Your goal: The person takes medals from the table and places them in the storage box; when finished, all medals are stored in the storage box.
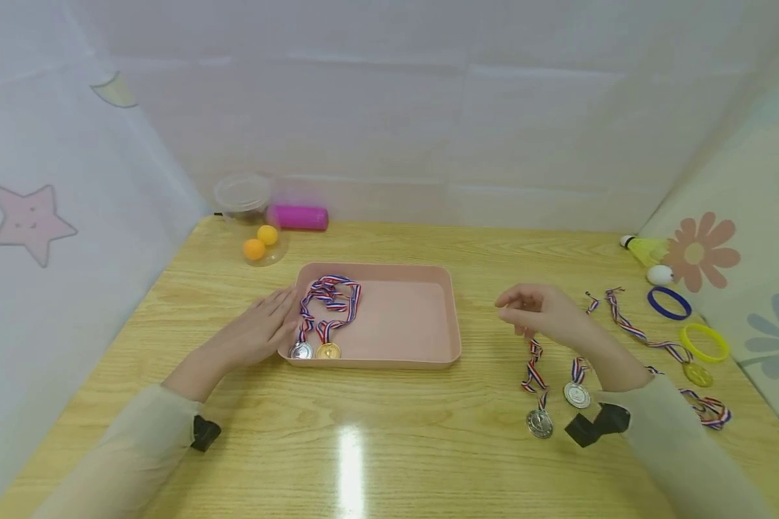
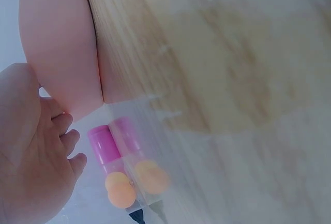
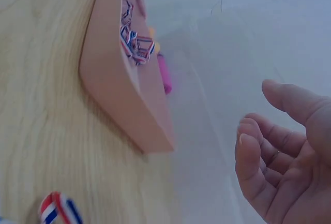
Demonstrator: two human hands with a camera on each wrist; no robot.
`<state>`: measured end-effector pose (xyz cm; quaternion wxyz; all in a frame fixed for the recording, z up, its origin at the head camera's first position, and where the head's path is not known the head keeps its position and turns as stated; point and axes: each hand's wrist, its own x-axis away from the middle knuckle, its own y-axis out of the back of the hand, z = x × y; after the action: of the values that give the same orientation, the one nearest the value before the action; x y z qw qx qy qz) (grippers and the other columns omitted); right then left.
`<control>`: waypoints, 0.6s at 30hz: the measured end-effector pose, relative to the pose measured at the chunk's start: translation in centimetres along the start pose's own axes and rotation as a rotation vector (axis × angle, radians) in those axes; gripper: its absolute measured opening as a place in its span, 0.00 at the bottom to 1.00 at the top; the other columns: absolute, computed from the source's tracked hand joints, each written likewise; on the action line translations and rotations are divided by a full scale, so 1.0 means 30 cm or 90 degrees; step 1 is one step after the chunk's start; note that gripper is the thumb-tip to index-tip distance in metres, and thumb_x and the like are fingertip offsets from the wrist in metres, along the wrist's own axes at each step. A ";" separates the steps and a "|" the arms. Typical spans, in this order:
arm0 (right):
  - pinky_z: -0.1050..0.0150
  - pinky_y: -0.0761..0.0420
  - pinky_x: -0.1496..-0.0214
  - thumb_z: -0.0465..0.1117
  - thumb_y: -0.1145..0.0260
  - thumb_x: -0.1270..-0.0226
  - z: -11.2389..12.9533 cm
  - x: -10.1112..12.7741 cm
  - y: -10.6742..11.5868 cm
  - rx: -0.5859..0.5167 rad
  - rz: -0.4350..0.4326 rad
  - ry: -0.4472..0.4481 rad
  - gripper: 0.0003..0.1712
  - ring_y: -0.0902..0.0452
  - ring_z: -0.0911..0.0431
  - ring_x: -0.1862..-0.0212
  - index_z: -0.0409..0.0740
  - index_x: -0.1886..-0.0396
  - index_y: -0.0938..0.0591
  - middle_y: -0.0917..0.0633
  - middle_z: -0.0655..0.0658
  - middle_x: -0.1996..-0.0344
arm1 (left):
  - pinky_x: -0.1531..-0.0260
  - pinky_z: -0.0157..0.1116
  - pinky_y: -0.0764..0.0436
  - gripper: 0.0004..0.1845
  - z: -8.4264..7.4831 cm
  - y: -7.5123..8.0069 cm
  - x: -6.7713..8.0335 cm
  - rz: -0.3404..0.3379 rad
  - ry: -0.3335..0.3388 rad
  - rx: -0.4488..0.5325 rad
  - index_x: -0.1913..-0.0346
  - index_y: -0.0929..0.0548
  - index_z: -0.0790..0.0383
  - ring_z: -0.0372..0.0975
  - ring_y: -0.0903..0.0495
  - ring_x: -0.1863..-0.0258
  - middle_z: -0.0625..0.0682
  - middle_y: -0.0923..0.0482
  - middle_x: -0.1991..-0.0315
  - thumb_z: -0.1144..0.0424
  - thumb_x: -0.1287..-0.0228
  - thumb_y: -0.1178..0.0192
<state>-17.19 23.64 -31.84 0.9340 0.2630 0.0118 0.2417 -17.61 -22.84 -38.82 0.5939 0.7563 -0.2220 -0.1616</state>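
On the wooden tabletop a pink tray sits in the middle, holding two ribboned medals in its left part: a silver medal and a gold medal lying side by side against the near wall, their striped ribbons heaped behind them. The left hand lies flat on the tabletop with straight fingers, touching the tray's left wall and holding nothing. The right hand hovers to the right of the tray, fingers loosely curled and empty, just above two more silver medals that lie on the tabletop near that wrist. Farther right lie another gold medal, a blue ring, a yellow ring and a shuttlecock. At the back left stand a clear container, two orange balls and a magenta cylinder.
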 end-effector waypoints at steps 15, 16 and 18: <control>0.63 0.28 0.92 0.44 0.33 0.40 -0.276 0.148 -0.010 0.094 0.117 -0.044 0.16 0.35 0.60 0.90 0.37 0.67 0.28 0.27 0.45 0.80 | 0.35 0.52 0.56 0.31 0.008 -0.004 0.000 0.003 0.004 0.000 0.30 0.52 0.72 0.55 0.56 0.32 0.64 0.55 0.30 0.55 0.26 0.63; 0.64 0.29 0.92 0.46 0.33 0.41 -0.282 0.150 -0.014 0.108 0.114 -0.049 0.17 0.36 0.60 0.90 0.38 0.68 0.28 0.27 0.46 0.81 | 0.35 0.52 0.56 0.31 0.007 -0.003 0.000 0.004 0.004 0.001 0.30 0.52 0.72 0.55 0.56 0.32 0.64 0.55 0.30 0.55 0.26 0.63; 0.65 0.29 0.92 0.48 0.31 0.43 -0.288 0.151 -0.023 0.136 0.107 -0.052 0.19 0.36 0.61 0.91 0.40 0.70 0.28 0.27 0.48 0.84 | 0.35 0.52 0.56 0.31 0.005 -0.002 0.001 0.004 0.002 0.003 0.30 0.52 0.72 0.55 0.56 0.32 0.64 0.55 0.30 0.55 0.26 0.62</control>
<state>-14.18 29.40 -39.15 0.8767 0.3706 -0.0226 0.3059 -17.66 -22.96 -38.92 0.5934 0.7570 -0.2238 -0.1577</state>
